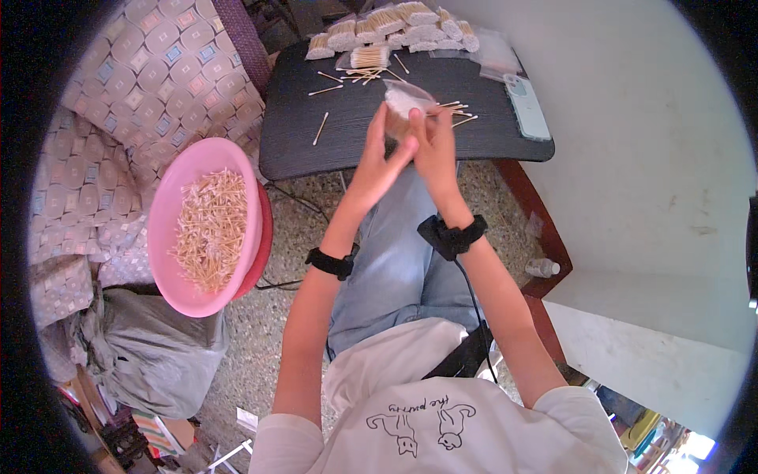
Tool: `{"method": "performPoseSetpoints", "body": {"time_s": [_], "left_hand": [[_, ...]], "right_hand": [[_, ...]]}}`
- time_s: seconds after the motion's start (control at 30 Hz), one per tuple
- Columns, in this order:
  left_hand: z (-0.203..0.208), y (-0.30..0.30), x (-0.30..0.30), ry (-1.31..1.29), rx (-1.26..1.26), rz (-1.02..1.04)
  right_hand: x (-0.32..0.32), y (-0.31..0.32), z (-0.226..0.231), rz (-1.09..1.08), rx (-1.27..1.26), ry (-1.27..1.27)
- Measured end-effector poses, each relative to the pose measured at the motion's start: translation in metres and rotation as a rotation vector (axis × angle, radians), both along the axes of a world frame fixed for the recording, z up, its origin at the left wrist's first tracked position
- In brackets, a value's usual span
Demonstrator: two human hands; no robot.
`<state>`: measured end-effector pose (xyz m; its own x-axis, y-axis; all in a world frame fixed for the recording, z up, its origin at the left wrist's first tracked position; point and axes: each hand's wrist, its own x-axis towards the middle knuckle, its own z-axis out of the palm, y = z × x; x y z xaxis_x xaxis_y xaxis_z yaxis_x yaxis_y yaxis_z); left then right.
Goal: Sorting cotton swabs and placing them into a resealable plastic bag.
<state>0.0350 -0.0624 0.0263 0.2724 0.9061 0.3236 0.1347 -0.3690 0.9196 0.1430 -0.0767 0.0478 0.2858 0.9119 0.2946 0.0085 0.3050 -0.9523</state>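
The fingers of the left hand and of the right hand are closed from either side on a clear bag of cotton swabs, which is held above the near part of a table at twelve o'clock in the view; some fingertips are hidden behind it. The black tabletop, finely grained and rounded at its corners, is strewn with loose swabs, scattered singly to the left of the hands and clustered just beyond and to the right of them. At its far edge, a pile of bagged swab bundles is stacked, with one separate bundle laid just in front. Flat clear bags and a pale phone are set toward one o'clock. At nine o'clock, a pink basin is heaped with more swabs and is underlain by something red. A patterned sofa is seen at ten o'clock, a grey plastic bag at eight. The speckled floor is bordered at three o'clock by a reddish-brown skirting below a pale wall, where a small white bottle is placed.
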Motion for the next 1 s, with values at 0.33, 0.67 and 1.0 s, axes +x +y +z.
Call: {"method": "performPoseSetpoints", "body": {"time_s": [0.33, 0.67, 1.0], "left_hand": [[0.018, -0.006, -0.022, -0.678, -0.475, -0.139], [0.010, -0.006, -0.016, -0.336, -0.209, -0.037], [0.000, 0.013, -0.012, -0.329, -0.137, -0.005]], "right_hand": [[0.009, -0.007, -0.005, 0.220, -0.012, 0.088], [0.018, -0.006, -0.010, 0.279, 0.003, 0.055], [0.015, 0.013, -0.017, 0.333, 0.001, 0.123]]}}
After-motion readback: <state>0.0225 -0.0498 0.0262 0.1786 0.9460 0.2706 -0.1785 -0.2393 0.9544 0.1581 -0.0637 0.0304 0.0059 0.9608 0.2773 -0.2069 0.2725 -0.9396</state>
